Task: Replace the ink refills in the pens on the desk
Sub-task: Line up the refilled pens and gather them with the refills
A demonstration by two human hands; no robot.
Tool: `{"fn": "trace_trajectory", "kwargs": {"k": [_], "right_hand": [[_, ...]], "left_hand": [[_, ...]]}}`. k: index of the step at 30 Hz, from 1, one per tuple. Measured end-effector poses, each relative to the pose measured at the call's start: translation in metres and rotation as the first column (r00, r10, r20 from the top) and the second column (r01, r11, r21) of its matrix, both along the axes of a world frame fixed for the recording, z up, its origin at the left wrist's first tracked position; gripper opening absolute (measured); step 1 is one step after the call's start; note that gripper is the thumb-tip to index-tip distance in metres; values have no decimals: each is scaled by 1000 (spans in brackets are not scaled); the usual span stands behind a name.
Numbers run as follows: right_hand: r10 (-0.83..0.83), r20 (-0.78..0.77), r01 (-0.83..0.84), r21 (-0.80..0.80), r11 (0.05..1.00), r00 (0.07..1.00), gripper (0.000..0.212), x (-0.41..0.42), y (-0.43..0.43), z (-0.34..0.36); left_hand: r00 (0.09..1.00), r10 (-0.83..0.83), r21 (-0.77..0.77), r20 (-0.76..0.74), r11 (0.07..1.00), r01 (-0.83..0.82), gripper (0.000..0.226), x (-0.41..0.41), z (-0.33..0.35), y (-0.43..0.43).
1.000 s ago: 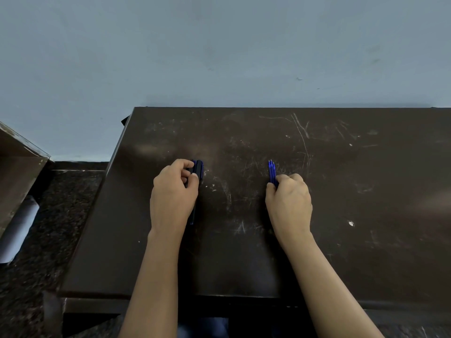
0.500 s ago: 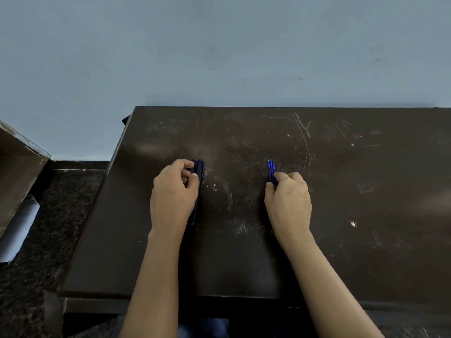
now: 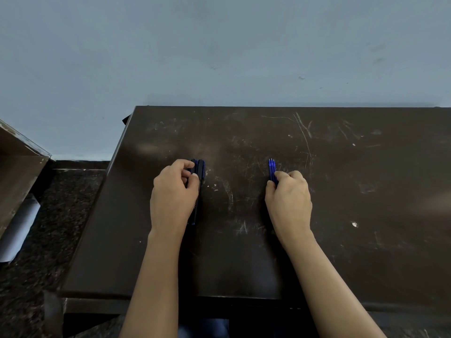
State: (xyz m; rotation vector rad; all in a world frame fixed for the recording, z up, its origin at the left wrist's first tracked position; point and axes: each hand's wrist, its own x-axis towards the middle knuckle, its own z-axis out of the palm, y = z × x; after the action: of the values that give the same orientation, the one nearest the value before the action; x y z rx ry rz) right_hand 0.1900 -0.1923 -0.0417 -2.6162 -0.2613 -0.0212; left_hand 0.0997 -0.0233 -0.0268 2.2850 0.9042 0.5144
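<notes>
On the dark scratched desk (image 3: 341,191) my left hand (image 3: 172,198) is curled over a bundle of dark blue pens (image 3: 199,168); their far ends stick out past my fingers and the rest is hidden under my palm. To the right, my right hand (image 3: 289,201) is closed on a few thin blue ink refills (image 3: 271,167), whose pointed tips show beyond my fingers. Both hands rest on the desktop, about a hand's width apart.
The desk stands against a pale blue wall. A speckled dark floor or counter (image 3: 61,215) lies to its left, with a brown box (image 3: 17,172) and a white paper roll (image 3: 19,228) at the far left edge.
</notes>
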Motion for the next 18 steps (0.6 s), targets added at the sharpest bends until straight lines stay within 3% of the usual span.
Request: {"fn": "trace_trajectory", "kwargs": {"k": [18], "right_hand": [[-5,23,5,3,1000,1000,20,0,-1,2]], "left_hand": [[1000,1,14,-5,1000,-1,22,0,-1,2]]}}
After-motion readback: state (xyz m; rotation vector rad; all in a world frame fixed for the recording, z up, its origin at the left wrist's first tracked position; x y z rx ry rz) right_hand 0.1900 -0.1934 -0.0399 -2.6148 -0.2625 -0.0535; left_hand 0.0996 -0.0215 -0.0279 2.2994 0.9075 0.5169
